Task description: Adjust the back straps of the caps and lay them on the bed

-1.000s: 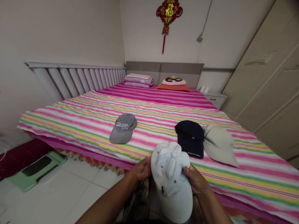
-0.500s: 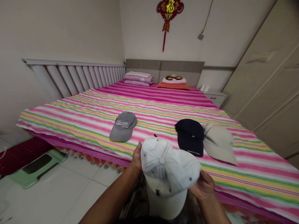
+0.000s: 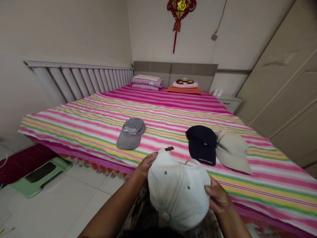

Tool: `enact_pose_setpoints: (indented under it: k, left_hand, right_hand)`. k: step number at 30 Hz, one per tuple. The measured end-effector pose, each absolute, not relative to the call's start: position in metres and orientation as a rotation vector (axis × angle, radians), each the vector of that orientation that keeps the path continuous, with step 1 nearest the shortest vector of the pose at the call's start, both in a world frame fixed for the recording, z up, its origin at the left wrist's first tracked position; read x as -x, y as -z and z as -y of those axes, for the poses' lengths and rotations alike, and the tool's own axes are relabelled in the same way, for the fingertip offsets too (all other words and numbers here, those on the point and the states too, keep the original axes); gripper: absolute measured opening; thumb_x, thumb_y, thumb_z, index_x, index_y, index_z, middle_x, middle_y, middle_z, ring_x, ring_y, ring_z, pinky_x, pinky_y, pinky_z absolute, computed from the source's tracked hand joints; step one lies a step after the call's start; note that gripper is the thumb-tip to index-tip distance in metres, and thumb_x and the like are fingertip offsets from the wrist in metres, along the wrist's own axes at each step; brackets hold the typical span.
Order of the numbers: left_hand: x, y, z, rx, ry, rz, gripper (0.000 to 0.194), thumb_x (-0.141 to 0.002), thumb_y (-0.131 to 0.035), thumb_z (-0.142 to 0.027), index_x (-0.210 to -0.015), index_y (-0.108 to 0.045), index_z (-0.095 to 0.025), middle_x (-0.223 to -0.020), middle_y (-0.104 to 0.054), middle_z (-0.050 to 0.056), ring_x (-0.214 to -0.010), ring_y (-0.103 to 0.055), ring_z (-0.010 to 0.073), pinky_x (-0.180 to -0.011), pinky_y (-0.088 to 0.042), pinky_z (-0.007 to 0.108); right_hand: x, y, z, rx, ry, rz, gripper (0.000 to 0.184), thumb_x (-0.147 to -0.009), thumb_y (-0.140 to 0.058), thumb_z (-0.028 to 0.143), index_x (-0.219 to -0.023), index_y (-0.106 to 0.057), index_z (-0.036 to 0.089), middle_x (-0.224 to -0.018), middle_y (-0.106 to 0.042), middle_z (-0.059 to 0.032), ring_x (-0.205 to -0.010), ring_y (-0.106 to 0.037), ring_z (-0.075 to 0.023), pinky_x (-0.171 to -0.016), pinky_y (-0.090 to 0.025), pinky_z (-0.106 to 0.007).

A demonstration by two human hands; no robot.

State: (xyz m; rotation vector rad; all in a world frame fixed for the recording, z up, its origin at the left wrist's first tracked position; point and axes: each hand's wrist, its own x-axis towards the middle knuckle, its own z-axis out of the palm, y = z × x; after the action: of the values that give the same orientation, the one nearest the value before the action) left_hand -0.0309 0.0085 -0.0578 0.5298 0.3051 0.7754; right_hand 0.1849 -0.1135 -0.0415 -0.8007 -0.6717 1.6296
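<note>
Between my hands is a white baseball cap (image 3: pixel 179 190), held over the near edge of the bed with its back opening and strap facing the bed. My left hand (image 3: pixel 146 165) grips its left side near the strap end, which carries a small brown buckle (image 3: pixel 169 148). On the right side of the cap, my right hand (image 3: pixel 218 195) pinches the fabric between thumb and fingers. The cap's brim is hidden beneath the crown. A grey cap (image 3: pixel 131 134) with white lettering lies on the bed to the left. To the right, a dark navy cap (image 3: pixel 201 143) rests against a beige cap (image 3: pixel 234 152).
A striped sheet (image 3: pixel 86 115) covers the bed. Folded purple bedding (image 3: pixel 147 82) and an orange and pink pile (image 3: pixel 184 86) sit by the headboard (image 3: pixel 193 69). A green stool (image 3: pixel 47 173) stands on the floor at left; a nightstand (image 3: pixel 230 103) is at back right.
The white cap has been tipped over, so its back opening and buckle strap now show at the top and its brim has gone from sight. Both hands kept hold of it.
</note>
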Motion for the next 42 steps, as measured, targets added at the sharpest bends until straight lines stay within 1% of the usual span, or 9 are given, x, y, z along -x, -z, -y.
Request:
enact_pose_setpoints:
  k: [3,8,14,18,22,27,35,38,42]
  left_hand:
    - [0.03,0.052,-0.008,-0.681,-0.729,-0.285,0.029,-0.048,-0.077,-0.023,-0.069,-0.064,-0.008,-0.055,-0.063,0.004,-0.046,-0.056,0.0112,-0.048,-0.042,0.019]
    - [0.03,0.043,-0.004,-0.833,-0.623,-0.295,0.031,-0.044,-0.077,-0.021,-0.069,-0.065,-0.007,-0.058,-0.063,0.005,-0.047,-0.056,0.0109,-0.048,-0.042,0.019]
    - [0.026,0.039,0.005,-0.926,-0.572,-0.368,0.032,-0.046,-0.078,-0.029,-0.067,-0.063,-0.009,-0.056,-0.061,0.003,-0.042,-0.052,0.0093,-0.042,-0.039,0.019]
    - [0.022,0.032,0.009,-1.004,-0.584,-0.39,0.027,-0.05,-0.076,-0.024,-0.069,-0.062,-0.011,-0.056,-0.059,0.001,-0.043,-0.05,0.0071,-0.043,-0.037,0.017]
    - [0.018,0.022,0.013,-1.074,-0.597,-0.386,0.029,-0.051,-0.076,-0.023,-0.074,-0.064,-0.011,-0.065,-0.061,0.003,-0.05,-0.051,0.0071,-0.047,-0.037,0.017]
    - [0.012,0.017,0.016,-1.001,-0.601,-0.332,0.032,-0.049,-0.077,-0.027,-0.075,-0.067,-0.01,-0.067,-0.064,0.006,-0.056,-0.055,0.011,-0.054,-0.04,0.021]
    - [0.008,0.021,0.017,-0.988,-0.656,-0.351,0.027,-0.054,-0.075,-0.025,-0.076,-0.069,-0.011,-0.071,-0.065,0.006,-0.058,-0.057,0.0105,-0.056,-0.041,0.021]
    - [0.006,0.021,0.018,-0.954,-0.66,-0.341,0.027,-0.054,-0.076,-0.023,-0.077,-0.069,-0.011,-0.068,-0.065,0.006,-0.057,-0.057,0.0097,-0.055,-0.041,0.02]
    - [0.0,0.02,0.022,-0.92,-0.674,-0.344,0.022,-0.054,-0.076,-0.019,-0.073,-0.067,-0.012,-0.062,-0.064,0.003,-0.052,-0.056,0.0083,-0.051,-0.039,0.018]
  right_hand:
    - [-0.183,0.04,0.115,0.826,-1.631,0.73,0.034,-0.045,-0.077,0.024,-0.077,-0.066,0.018,-0.059,-0.068,-0.0059,-0.063,-0.064,-0.0274,-0.071,-0.045,-0.043]
    - [-0.187,0.034,0.116,0.803,-1.645,0.797,0.044,-0.045,-0.076,0.044,-0.079,-0.066,0.018,-0.062,-0.064,-0.0037,-0.054,-0.057,-0.0177,-0.052,-0.042,-0.027]
    - [-0.192,0.028,0.118,0.767,-1.625,0.894,0.02,-0.054,-0.073,0.03,-0.061,-0.059,0.017,-0.063,-0.062,-0.0033,-0.05,-0.05,-0.0134,-0.047,-0.035,-0.024]
    - [-0.185,0.019,0.123,0.704,-1.598,0.899,0.023,-0.058,-0.07,0.036,-0.063,-0.056,0.019,-0.055,-0.057,-0.0029,-0.054,-0.051,-0.0183,-0.052,-0.037,-0.029]
    - [-0.174,0.013,0.126,0.657,-1.571,0.796,0.023,-0.059,-0.07,0.036,-0.072,-0.058,0.022,-0.04,-0.041,0.0049,-0.042,-0.042,-0.013,-0.049,-0.035,-0.027]
    - [-0.165,0.011,0.126,0.688,-1.577,0.683,0.053,-0.054,-0.073,0.031,-0.104,-0.058,0.023,-0.049,-0.041,0.0051,-0.044,-0.04,-0.0106,-0.046,-0.034,-0.025]
    - [-0.159,-0.002,0.127,0.684,-1.493,0.615,0.054,-0.052,-0.074,0.03,-0.104,-0.061,0.023,-0.067,-0.049,0.0017,-0.042,-0.026,-0.0049,-0.04,-0.032,-0.021]
    - [-0.158,-0.005,0.124,0.672,-1.439,0.617,0.046,-0.056,-0.071,0.025,-0.1,-0.062,0.025,-0.071,-0.052,0.0013,-0.04,-0.017,-0.003,-0.036,-0.027,-0.019]
    - [-0.153,-0.005,0.118,0.714,-1.423,0.621,0.024,-0.059,-0.069,0.022,-0.083,-0.065,0.023,-0.07,-0.056,0.0004,-0.039,-0.021,-0.0027,-0.035,-0.026,-0.018]
